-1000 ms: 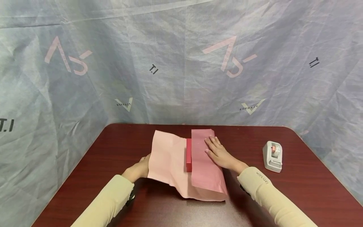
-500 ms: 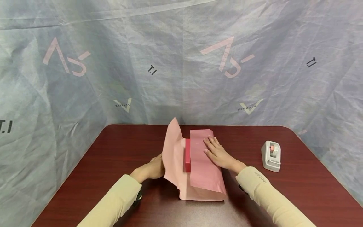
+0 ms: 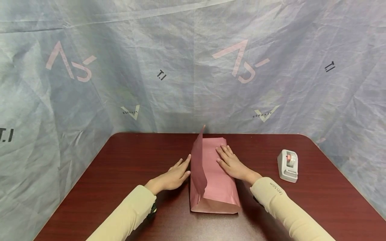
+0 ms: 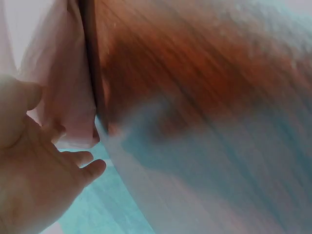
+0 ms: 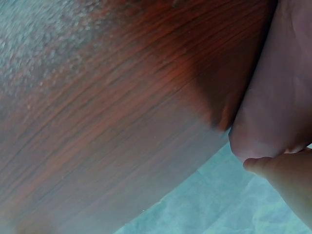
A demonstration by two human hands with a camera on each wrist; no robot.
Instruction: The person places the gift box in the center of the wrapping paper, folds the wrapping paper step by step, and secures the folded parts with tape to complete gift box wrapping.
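Observation:
A sheet of pink wrapping paper is folded over at the middle of the table. Its left flap stands steeply upright, while the right flap lies flat. With fingers extended, my left hand touches the outer left side of the paper. My right hand rests spread on the flat right flap. The red box inside is hidden now. In the left wrist view, fingers of the left hand lie against the paper. The right wrist view shows part of the right hand at the paper's side.
A white tape dispenser stands on the right part of the dark reddish wooden table. Behind the table hangs a grey printed sheet. The paper's near end gapes open toward me.
My left hand has moved right, lifting the paper's left part from nearly flat to upright and covering the red box. My right hand has stayed on the right flap.

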